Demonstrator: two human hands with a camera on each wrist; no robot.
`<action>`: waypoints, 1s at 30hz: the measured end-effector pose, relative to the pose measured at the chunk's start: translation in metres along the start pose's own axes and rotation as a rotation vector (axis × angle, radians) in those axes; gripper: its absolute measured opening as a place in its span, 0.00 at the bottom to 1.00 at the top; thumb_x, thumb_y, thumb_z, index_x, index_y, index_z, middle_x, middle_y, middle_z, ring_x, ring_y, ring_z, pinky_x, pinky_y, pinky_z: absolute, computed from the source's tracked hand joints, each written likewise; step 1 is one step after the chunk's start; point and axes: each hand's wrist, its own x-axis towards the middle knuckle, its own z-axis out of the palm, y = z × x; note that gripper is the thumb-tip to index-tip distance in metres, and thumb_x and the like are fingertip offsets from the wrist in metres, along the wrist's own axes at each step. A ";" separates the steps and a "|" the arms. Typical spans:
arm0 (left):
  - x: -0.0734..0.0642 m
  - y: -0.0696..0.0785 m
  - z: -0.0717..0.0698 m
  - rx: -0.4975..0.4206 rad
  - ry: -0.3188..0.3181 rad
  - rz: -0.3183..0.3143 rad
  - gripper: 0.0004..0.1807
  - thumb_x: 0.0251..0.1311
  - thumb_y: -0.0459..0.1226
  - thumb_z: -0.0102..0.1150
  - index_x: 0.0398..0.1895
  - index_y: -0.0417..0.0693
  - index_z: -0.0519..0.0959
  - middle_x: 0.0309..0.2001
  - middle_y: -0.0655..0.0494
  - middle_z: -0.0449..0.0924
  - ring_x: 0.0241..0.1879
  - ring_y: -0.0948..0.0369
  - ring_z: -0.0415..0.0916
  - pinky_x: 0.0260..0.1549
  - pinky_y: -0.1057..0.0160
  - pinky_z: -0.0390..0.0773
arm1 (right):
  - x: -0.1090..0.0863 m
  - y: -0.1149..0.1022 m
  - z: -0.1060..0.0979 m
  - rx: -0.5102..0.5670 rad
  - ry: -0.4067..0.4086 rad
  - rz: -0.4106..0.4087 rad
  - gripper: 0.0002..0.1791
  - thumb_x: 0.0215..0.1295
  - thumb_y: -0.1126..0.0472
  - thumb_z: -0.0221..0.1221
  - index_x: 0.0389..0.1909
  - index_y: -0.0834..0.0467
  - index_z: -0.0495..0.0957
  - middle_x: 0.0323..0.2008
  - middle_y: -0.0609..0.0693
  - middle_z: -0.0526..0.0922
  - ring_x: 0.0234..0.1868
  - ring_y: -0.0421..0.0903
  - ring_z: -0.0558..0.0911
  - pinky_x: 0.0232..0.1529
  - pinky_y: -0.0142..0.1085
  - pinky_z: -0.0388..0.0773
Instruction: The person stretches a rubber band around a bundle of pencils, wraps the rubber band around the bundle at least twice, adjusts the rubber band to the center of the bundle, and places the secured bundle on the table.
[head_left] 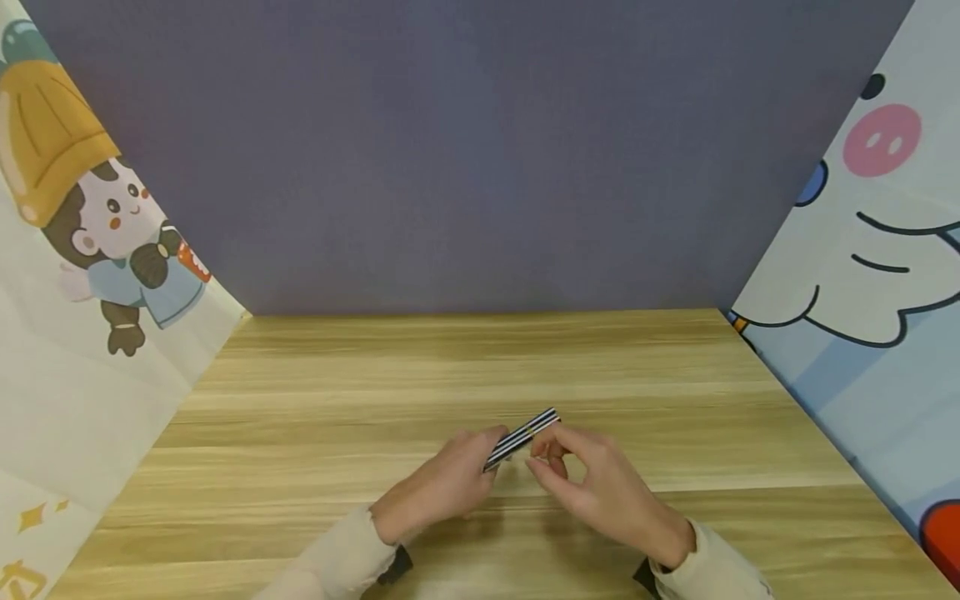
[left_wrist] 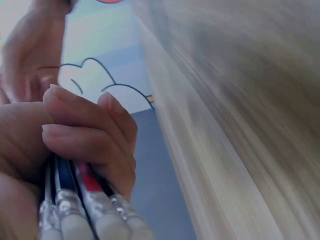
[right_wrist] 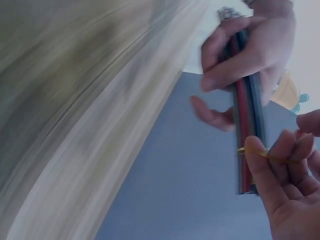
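A bundle of several pencils [head_left: 522,438] slants up to the right above the table, gripped near its lower end by my left hand [head_left: 448,477]. In the left wrist view, white erasers [left_wrist: 112,226] in silvery ferrules stick out of that fist, with dark and red barrels above them. A thin yellow rubber band [right_wrist: 241,150] loops round the bundle near its far end. My right hand [head_left: 603,492] is close beside that end. Its curled fingers hold a stretched part of the band, drawn away from the pencils, as the right wrist view shows.
The wood-grain table [head_left: 300,400] stretches under both hands. Behind it stands a grey-purple panel [head_left: 480,167]. Cartoon-printed sheets flank it, a child figure [head_left: 120,217] on the left and a white animal with a pink snout [head_left: 882,140] on the right.
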 end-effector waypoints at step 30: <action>-0.007 0.013 -0.002 0.315 0.124 0.243 0.13 0.60 0.23 0.58 0.44 0.45 0.76 0.26 0.55 0.81 0.19 0.72 0.69 0.16 0.82 0.70 | 0.009 0.040 -0.024 0.432 -0.336 0.593 0.09 0.60 0.62 0.69 0.37 0.63 0.86 0.31 0.54 0.86 0.22 0.38 0.73 0.23 0.31 0.73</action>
